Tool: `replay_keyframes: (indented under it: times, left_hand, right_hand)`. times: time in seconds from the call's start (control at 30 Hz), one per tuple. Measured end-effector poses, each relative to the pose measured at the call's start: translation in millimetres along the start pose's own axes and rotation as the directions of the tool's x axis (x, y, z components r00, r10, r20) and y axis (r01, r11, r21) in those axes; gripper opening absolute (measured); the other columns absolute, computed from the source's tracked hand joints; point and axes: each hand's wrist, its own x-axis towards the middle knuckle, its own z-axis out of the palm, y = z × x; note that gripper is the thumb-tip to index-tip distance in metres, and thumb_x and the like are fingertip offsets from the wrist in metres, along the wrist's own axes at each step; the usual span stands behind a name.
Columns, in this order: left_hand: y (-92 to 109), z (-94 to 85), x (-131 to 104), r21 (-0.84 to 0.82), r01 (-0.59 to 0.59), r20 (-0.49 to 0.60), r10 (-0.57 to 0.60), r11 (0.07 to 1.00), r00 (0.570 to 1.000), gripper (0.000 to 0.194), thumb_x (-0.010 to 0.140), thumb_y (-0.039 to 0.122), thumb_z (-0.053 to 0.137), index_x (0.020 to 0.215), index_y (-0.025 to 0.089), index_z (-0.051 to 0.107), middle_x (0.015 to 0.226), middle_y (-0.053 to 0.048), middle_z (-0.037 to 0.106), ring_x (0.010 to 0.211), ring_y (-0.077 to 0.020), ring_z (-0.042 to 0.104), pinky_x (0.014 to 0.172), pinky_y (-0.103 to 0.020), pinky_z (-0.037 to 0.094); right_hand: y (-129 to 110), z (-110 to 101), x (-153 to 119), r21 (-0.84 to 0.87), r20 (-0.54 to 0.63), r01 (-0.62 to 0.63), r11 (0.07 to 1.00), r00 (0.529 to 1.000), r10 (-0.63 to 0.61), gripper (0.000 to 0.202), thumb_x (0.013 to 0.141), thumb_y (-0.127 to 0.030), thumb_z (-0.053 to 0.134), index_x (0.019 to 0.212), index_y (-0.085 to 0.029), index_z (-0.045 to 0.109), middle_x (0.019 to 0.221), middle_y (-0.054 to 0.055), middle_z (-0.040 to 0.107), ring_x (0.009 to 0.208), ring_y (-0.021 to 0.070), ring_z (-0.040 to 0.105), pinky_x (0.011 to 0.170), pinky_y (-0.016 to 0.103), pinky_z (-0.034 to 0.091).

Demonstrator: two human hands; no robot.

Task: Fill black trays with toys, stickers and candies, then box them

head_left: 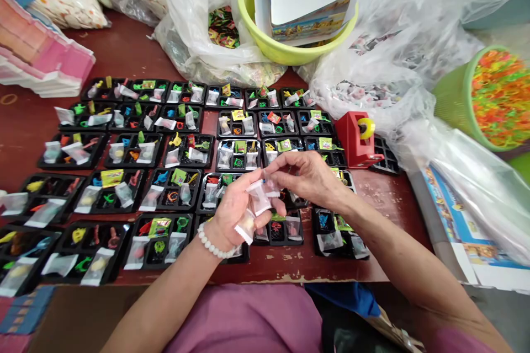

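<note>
Near the middle of the head view, my left hand, with a beaded bracelet on its wrist, is cupped around several small wrapped candies. My right hand reaches over from the right, its thumb and fingers pinched on a clear wrapped candy at the left fingertips. Beneath and around both hands lie rows of black compartment trays. They hold small colourful plastic toys, green or yellow packets and white-ended wrapped candies. The trays right under the hands are partly hidden.
A red tape dispenser stands right of the trays, beside stacked black trays. Behind are a yellow-green basin with cardboard and plastic bags. A green basket of orange and green toys is at right, pink paper stacks at left.
</note>
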Motion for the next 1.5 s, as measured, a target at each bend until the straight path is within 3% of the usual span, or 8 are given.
replay_keyframes:
  times: [0.13,0.3,0.77,0.93,1.03,1.13,1.3,1.5]
  left_hand:
    - [5.0,-1.7,-0.7,-0.135,-0.062,-0.097,0.049,0.989,0.994,0.039,0.105,0.028,0.032,0.110,0.011,0.067,0.085,-0.012,0.075,0.046,-0.0169,0.063,0.028,-0.018,0.038]
    - [9.3,2.5,-2.4,-0.244,-0.058,-0.127,0.028,0.968,0.991,0.043,0.105,0.025,0.029,0.093,0.009,0.067,0.063,-0.006,0.061,0.037,-0.0114,0.048,0.027,-0.016,0.033]
    - [9.0,5.8,-1.4,-0.288,-0.027,-0.148,-0.016,0.957,0.989,0.048,0.106,0.029,0.027,0.088,0.010,0.068,0.065,-0.009,0.061,0.042,-0.0126,0.049,0.028,-0.016,0.034]
    - [9.0,2.0,-4.0,-0.338,-0.045,-0.148,-0.006,0.940,0.989,0.042,0.104,0.029,0.033,0.090,0.010,0.068,0.066,-0.010,0.064,0.047,-0.0158,0.054,0.031,-0.018,0.037]
    - [8.2,0.1,-3.2,-0.357,-0.066,-0.181,0.000,0.932,0.984,0.039,0.103,0.028,0.037,0.090,0.010,0.069,0.067,-0.010,0.067,0.052,-0.0178,0.061,0.037,-0.021,0.044]
    - [6.5,2.7,-3.5,-0.319,-0.067,-0.237,-0.011,0.946,0.972,0.039,0.102,0.029,0.039,0.092,0.009,0.071,0.068,-0.010,0.070,0.053,-0.0182,0.066,0.046,-0.025,0.053]
    - [3.0,10.5,-9.2,-0.243,-0.100,-0.335,0.013,0.965,0.942,0.034,0.100,0.025,0.043,0.096,0.009,0.073,0.071,-0.011,0.072,0.060,-0.0176,0.071,0.057,-0.024,0.058]
    - [-3.9,13.5,-10.9,-0.192,-0.126,-0.301,0.063,0.973,0.952,0.030,0.100,0.019,0.041,0.097,0.009,0.069,0.071,-0.010,0.070,0.059,-0.0194,0.070,0.056,-0.029,0.059]
  right_hand:
    - [18.7,-62.8,15.6,-0.352,-0.430,-0.031,0.936,0.893,-0.132,0.017,0.086,-0.027,0.065,0.094,-0.018,0.077,0.087,0.007,0.077,0.077,0.0208,0.069,0.075,0.036,0.055]
    - [60.3,-134.5,33.8,-0.734,-0.586,-0.481,0.479,0.805,-0.089,0.026,0.087,-0.021,0.060,0.105,-0.019,0.078,0.096,0.013,0.076,0.097,0.0332,0.067,0.088,0.049,0.049]
    - [81.5,-137.5,61.8,-0.798,-0.518,-0.454,0.397,0.853,-0.064,0.023,0.092,-0.023,0.055,0.103,-0.016,0.075,0.099,0.019,0.074,0.113,0.0426,0.057,0.096,0.061,0.034]
    - [50.9,-105.6,43.5,-0.744,-0.484,-0.300,0.598,0.858,-0.172,0.018,0.091,-0.023,0.066,0.104,-0.016,0.076,0.107,0.018,0.073,0.113,0.0393,0.061,0.099,0.058,0.040]
    - [12.1,-53.1,5.7,-0.621,-0.201,0.183,0.762,0.902,-0.381,0.016,0.097,-0.027,0.064,0.107,-0.019,0.073,0.106,0.010,0.074,0.100,0.0278,0.066,0.092,0.045,0.049]
    - [-15.6,8.0,-29.6,-0.535,0.201,0.547,0.644,0.823,-0.531,0.021,0.103,-0.028,0.057,0.116,-0.018,0.070,0.114,0.008,0.074,0.101,0.0243,0.064,0.090,0.042,0.051]
    - [-12.8,67.4,-47.2,-0.726,0.192,0.511,0.460,0.793,-0.578,0.029,0.103,-0.018,0.048,0.126,-0.015,0.067,0.120,0.011,0.073,0.099,0.0278,0.057,0.077,0.044,0.045]
    - [-9.1,52.0,-53.0,-0.601,0.120,0.538,0.590,0.792,-0.599,0.027,0.105,-0.018,0.044,0.114,-0.020,0.069,0.115,0.009,0.073,0.103,0.0230,0.061,0.091,0.042,0.051]
